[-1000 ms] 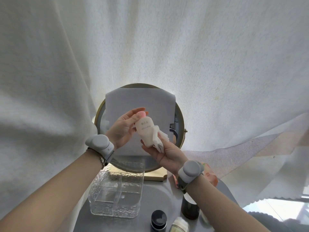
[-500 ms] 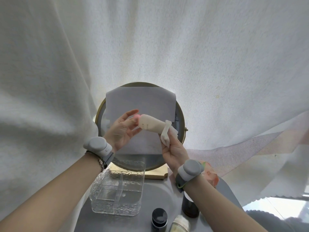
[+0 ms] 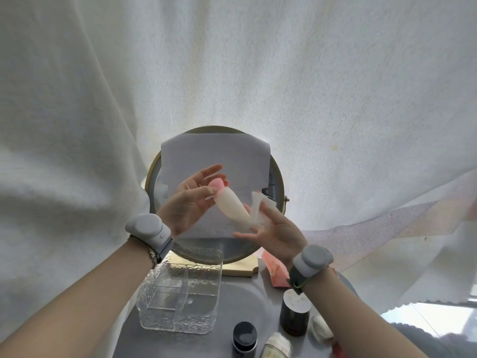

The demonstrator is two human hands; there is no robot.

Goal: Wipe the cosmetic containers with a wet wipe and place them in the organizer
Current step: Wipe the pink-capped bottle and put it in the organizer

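We hold a little white tube (image 3: 230, 207) with a pink cap up in front of the round mirror (image 3: 277, 177).

The tube is soft white and its long side runs from 11 o'clock to 5 o'clock, pink cap at 11. Our left hand (image 3: 186, 202) pinches the cap end. Our right hand (image 3: 276, 229) grips the wet wipe (image 3: 259, 210) at the bottom end. The clear organizer (image 3: 180, 298) sits on the counter (image 3: 242, 301) at 6 o'clock.

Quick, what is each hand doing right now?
Left hand: holding the white tube near its pink cap.
Right hand: holding the wet wipe against the tube.
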